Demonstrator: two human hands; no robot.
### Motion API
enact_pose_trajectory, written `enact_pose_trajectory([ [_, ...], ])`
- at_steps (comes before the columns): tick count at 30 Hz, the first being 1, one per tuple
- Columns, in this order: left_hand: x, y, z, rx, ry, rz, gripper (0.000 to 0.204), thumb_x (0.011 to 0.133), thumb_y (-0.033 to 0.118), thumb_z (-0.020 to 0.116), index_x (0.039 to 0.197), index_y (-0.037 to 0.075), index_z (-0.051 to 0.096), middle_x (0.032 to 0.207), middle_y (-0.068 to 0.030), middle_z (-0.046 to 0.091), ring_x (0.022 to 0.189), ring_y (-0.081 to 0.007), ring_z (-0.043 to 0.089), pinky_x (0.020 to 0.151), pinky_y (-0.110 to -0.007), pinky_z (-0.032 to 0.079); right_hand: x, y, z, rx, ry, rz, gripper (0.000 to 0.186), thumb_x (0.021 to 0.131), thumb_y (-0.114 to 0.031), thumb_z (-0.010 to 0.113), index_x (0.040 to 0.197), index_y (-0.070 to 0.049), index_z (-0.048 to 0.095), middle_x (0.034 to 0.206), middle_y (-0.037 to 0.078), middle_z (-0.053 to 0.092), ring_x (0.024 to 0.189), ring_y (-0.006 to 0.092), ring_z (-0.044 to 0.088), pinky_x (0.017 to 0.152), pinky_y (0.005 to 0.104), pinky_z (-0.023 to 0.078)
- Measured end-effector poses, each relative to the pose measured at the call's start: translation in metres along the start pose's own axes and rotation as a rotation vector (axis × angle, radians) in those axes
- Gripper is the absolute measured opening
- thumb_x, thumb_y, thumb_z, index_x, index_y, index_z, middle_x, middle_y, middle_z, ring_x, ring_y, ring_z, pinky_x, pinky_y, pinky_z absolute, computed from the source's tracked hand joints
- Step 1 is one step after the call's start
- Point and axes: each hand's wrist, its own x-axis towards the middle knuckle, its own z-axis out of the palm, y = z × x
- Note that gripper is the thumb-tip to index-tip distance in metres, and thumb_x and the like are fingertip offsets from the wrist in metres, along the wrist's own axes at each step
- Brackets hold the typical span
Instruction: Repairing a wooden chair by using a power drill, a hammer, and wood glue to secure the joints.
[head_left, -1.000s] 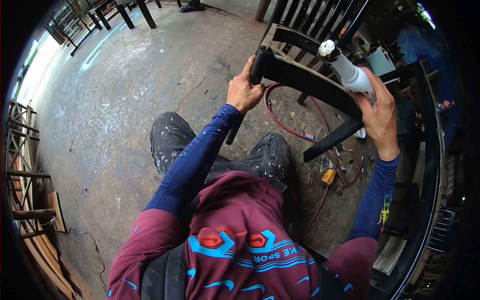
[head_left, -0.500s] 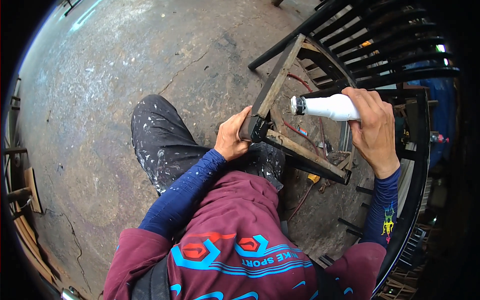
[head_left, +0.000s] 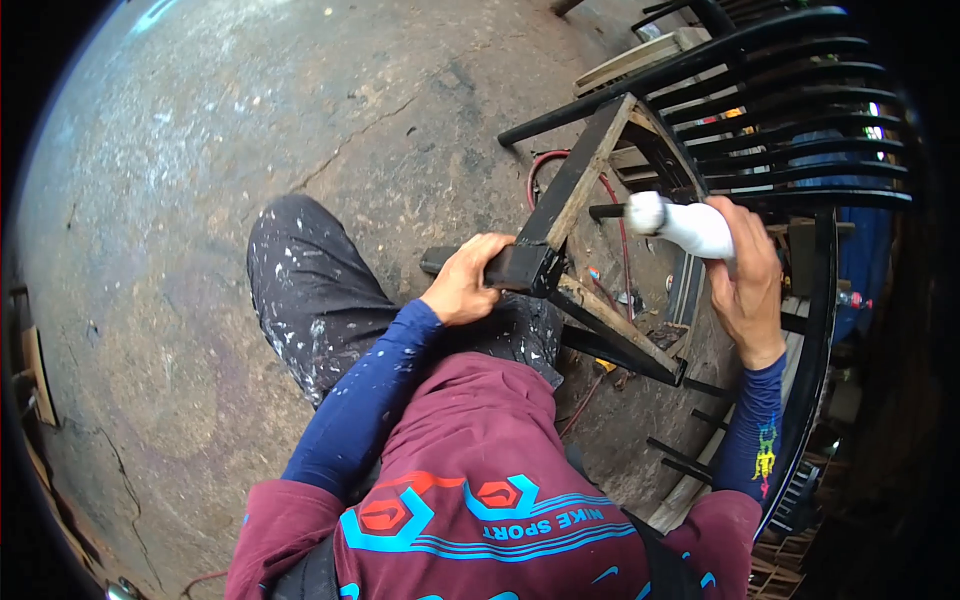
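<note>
My left hand (head_left: 466,279) is closed around a short black leg at the near corner of a wooden frame (head_left: 572,205), which is black on its sides with bare wood along its edges. It stands in front of me, beside my knee. To the right, my right hand (head_left: 746,282) grips a white plastic bottle (head_left: 697,228) by its base end. The bottle is held above the frame's right part, apart from it, with its neck pointing left and smeared by motion. The palm and fingers hide its base.
Black slatted furniture (head_left: 790,110) fills the upper right, close to the frame. A red hose or cord (head_left: 626,255) runs over the floor behind and under the frame. A long black rail (head_left: 815,370) curves along my right side. Wooden strips (head_left: 38,375) lie at the far left.
The bottle's neck end has swung right and tilted differently, its tip now blurred. The frame and my left hand have shifted slightly right and down in the picture. Both grips stay the same.
</note>
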Motion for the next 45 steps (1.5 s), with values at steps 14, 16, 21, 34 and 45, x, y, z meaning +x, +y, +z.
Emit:
enact_pose_trajectory([
  [14,0.347,0.1,-0.011,-0.169,-0.049,0.0,0.106,0.08,0.052,0.084,0.156,0.001,0.032,0.151,-0.0284,0.045,0.14,-0.0367,0.046,0.115,-0.043,0.04,-0.314,0.061,0.18,0.405,1.488,1.307,0.044,0.105,-0.023,0.06,0.138,0.006,0.053,0.129,0.019,0.065,0.103,0.0238,0.069,0.083,0.0337,0.059],
  [16,0.405,0.112,0.006,-0.096,-0.004,0.082,0.111,0.078,0.053,0.086,0.157,-0.001,0.029,0.15,-0.0285,0.046,0.14,-0.0372,0.045,0.117,-0.043,0.037,-0.298,0.045,0.195,0.492,1.393,1.56,0.045,0.107,-0.029,0.056,0.139,0.002,0.056,0.122,0.014,0.069,0.095,0.0193,0.069,0.069,0.0292,0.054],
  [21,0.449,0.136,0.025,-0.41,-0.174,-0.237,0.043,0.086,0.026,0.083,0.117,-0.001,0.07,0.105,-0.0069,0.07,0.09,-0.0165,0.067,0.08,-0.031,0.055,-0.267,0.032,0.28,0.835,1.736,1.646,0.048,0.103,-0.03,0.063,0.135,0.005,0.056,0.133,0.017,0.063,0.116,0.0239,0.062,0.102,0.0393,0.049],
  [34,0.306,0.237,-0.132,0.104,0.21,0.262,0.033,0.091,0.015,0.078,0.119,-0.003,0.071,0.106,-0.0078,0.075,0.093,-0.0146,0.072,0.086,-0.028,0.055,-0.167,0.176,0.292,0.86,1.779,1.455,0.063,0.095,-0.052,0.069,0.108,0.009,0.069,0.106,0.019,0.073,0.093,0.028,0.066,0.087,0.0417,0.05],
  [45,0.224,0.311,-0.149,0.271,0.544,-0.041,0.034,0.082,0.019,0.087,0.106,-0.003,0.075,0.093,-0.0086,0.075,0.078,-0.0163,0.072,0.071,-0.028,0.057,-0.033,0.203,0.259,1.245,1.609,1.176,0.045,0.099,-0.031,0.067,0.13,-0.001,0.055,0.113,0.018,0.071,0.075,0.0231,0.072,0.058,0.0297,0.056],
])
